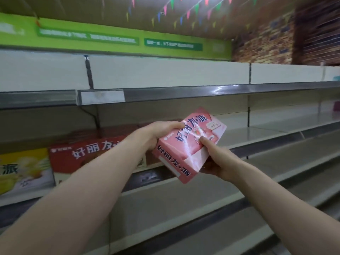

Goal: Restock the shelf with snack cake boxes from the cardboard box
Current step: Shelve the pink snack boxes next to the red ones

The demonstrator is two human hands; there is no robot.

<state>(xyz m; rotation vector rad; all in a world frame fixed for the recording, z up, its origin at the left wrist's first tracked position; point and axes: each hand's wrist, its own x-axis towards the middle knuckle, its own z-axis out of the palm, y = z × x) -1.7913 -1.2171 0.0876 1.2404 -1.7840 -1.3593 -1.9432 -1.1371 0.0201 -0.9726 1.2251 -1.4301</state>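
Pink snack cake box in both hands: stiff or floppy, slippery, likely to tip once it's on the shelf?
The pink box probably handles stiff: its edges stay straight between the left hand and right hand. The glare suggests a glossy wrap, so possibly slick. Flat-sided, it should rest steadily on the shelf, not roll.

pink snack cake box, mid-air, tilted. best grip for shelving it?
Grip the pink snack cake box by its two opposite narrow ends, as now: left hand on the upper-left end, right hand on the lower-right. The broad printed face is too wide to span, and end grips likely leave the base free to set down.
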